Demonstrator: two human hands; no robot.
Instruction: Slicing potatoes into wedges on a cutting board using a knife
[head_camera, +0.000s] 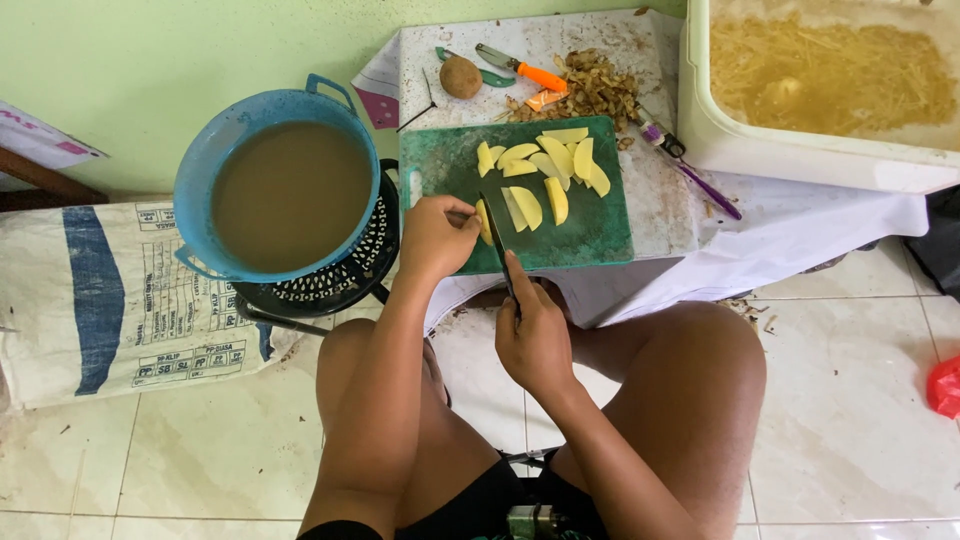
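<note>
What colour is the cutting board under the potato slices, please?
The cutting board is dark green, seen in the head view.

- Hands: 2, left (437, 237) & right (535, 335).
- Knives: 1 in right hand (496, 238); 1 orange-handled (520, 68) at rear.
- Peelers: 1 green (480, 72); 1 purple (688, 165).
- Cutting boards: 1, green (590, 240).
- Potato slices (550, 170): approx. 11; exact qty unclear, overlap.
- Whole potatoes: 1 (461, 77).
- Peel piles: 1 (597, 88).
- Blue pots: 1 (200, 170).
- White tubs: 1 (800, 155).
- Sacks: 1 (100, 300).
</note>
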